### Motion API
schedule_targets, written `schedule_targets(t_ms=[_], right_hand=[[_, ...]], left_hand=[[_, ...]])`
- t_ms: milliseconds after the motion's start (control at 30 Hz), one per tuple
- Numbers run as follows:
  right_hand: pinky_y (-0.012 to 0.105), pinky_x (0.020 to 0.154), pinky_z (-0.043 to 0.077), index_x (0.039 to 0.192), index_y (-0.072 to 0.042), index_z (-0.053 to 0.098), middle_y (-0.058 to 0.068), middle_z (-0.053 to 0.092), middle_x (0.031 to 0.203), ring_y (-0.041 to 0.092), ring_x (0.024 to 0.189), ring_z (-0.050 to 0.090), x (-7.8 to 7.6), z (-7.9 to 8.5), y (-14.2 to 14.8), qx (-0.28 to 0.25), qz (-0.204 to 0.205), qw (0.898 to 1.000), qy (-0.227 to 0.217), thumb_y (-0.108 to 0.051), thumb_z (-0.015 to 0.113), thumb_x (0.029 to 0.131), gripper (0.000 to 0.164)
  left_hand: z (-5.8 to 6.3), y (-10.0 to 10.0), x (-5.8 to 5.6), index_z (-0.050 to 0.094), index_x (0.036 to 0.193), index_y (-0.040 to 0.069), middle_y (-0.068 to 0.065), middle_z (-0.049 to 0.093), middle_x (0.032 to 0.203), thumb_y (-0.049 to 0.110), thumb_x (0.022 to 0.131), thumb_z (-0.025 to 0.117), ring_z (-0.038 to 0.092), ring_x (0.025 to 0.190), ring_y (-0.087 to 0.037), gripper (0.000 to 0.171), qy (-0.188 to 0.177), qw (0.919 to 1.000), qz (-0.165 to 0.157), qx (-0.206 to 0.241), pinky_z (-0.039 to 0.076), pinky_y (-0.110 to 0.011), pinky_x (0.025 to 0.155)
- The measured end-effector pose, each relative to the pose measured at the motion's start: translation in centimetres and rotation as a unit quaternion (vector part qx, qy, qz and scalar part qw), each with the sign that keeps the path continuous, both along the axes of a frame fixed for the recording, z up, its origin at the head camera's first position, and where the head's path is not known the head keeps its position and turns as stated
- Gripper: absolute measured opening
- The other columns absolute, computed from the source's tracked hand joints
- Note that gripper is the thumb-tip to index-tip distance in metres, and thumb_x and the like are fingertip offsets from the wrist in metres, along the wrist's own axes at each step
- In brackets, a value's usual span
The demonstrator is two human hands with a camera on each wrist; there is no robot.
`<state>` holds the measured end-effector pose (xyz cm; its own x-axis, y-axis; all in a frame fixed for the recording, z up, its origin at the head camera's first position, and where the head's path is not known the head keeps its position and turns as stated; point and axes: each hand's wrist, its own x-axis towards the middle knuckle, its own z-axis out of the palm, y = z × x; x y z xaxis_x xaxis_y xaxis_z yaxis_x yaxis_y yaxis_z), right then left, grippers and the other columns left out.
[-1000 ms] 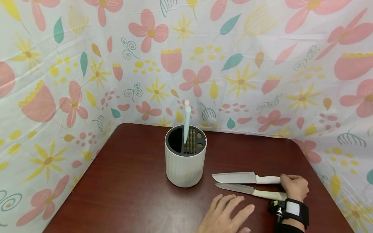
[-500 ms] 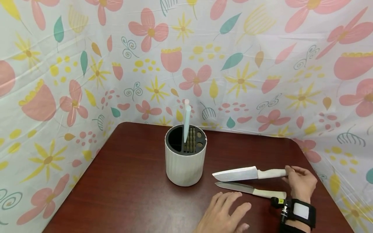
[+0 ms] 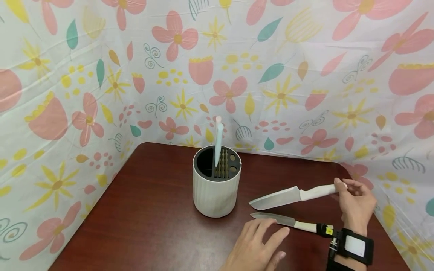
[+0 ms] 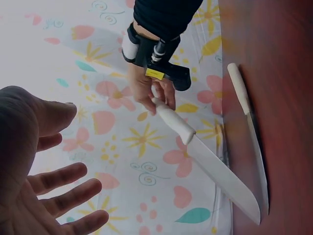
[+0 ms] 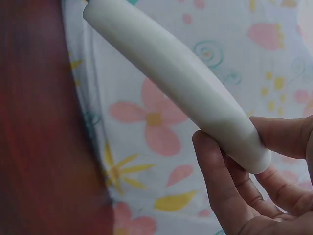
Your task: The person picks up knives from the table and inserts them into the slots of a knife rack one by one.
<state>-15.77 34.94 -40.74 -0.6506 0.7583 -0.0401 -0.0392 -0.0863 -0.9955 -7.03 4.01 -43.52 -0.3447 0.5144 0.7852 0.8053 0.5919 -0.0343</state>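
Observation:
My right hand [image 3: 356, 201] pinches the end of the white handle of a wide-bladed kitchen knife [image 3: 278, 198]. In the right wrist view thumb and fingers grip the butt of that handle [image 5: 171, 73]. The handle end is raised, and the blade slopes down to the left toward the table. Below it lies a narrower knife [image 3: 279, 219] with a cream handle, partly covered by the wrist camera. My left hand [image 3: 252, 244] hovers close to the narrower blade with its fingers spread and relaxed, holding nothing; the left wrist view also shows this hand [image 4: 54, 171] apart from both knives.
A white ribbed knife holder [image 3: 216, 197] with a black slotted top stands left of the knives. Two handles, one pale blue [image 3: 218, 145] and one pinkish, stick up from it. The brown table [image 3: 135, 210] meets a flowered cloth [image 3: 288, 75] behind.
My right hand has moved up and to the right, lifting the wide knife's handle end off the table and tilting it. My left hand has shifted slightly left.

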Motion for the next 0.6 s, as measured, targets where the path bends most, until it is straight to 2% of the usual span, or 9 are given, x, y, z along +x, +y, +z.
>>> schedule_targets(t_ms=[100,167,233,367,500,600], right_hand=[[0.017,0.050,0.055,0.096,-0.010,0.073,-0.005,0.063,0.079,0.006,0.058,0.066,0.1,0.9,-0.9,0.017,0.003,0.999,0.037,-0.010,0.083,0.083,0.016],[0.015,0.050,0.054,0.095,-0.012,0.074,-0.007,0.065,0.079,0.002,0.057,0.066,0.2,1.5,-1.4,0.044,0.001,0.998,0.054,-0.009,0.083,0.082,0.015],[0.012,0.051,0.052,0.094,-0.013,0.075,-0.011,0.067,0.078,-0.001,0.056,0.067,0.2,2.1,-2.1,0.088,-0.005,0.994,0.066,-0.010,0.083,0.082,0.015],[0.008,0.055,0.049,0.099,-0.010,0.075,-0.018,0.068,0.078,-0.006,0.059,0.064,0.2,3.0,-3.4,0.188,-0.021,0.978,0.086,-0.010,0.082,0.083,0.017],[0.007,0.065,0.049,0.105,0.000,0.074,-0.019,0.067,0.086,-0.006,0.066,0.061,0.1,3.7,-4.3,0.249,-0.036,0.961,0.114,-0.010,0.082,0.083,0.025],[0.008,0.070,0.050,0.106,0.003,0.073,-0.019,0.066,0.089,-0.007,0.069,0.061,-0.1,4.2,-4.9,0.274,-0.045,0.952,0.133,-0.010,0.083,0.082,0.030]], left_hand=[[0.2,-0.2,-0.3,0.060,0.136,0.017,-0.006,0.061,0.123,0.038,0.107,0.044,0.061,0.106,-0.017,0.040,0.014,0.9999,0.005,0.007,0.051,-0.028,0.091],[0.4,-0.3,-0.5,0.061,0.135,0.015,-0.007,0.061,0.122,0.037,0.107,0.043,0.061,0.107,-0.018,0.039,0.020,0.9997,0.005,0.013,0.051,-0.029,0.092],[0.5,-0.4,-0.6,0.060,0.135,0.015,-0.007,0.061,0.123,0.035,0.107,0.042,0.061,0.109,-0.019,0.039,0.012,0.9998,0.002,0.019,0.052,-0.030,0.093],[0.9,-0.7,-0.6,0.056,0.138,0.014,-0.008,0.058,0.127,0.033,0.107,0.044,0.060,0.111,-0.019,0.039,-0.021,0.9992,-0.004,0.032,0.051,-0.032,0.093],[1.5,-0.9,-0.8,0.056,0.140,0.013,-0.009,0.059,0.127,0.032,0.107,0.044,0.060,0.109,-0.020,0.040,-0.014,0.9992,-0.001,0.038,0.051,-0.032,0.092],[1.8,-1.0,-1.1,0.056,0.140,0.012,-0.009,0.059,0.127,0.031,0.107,0.044,0.059,0.108,-0.020,0.040,-0.008,0.9993,0.005,0.037,0.051,-0.031,0.091]])
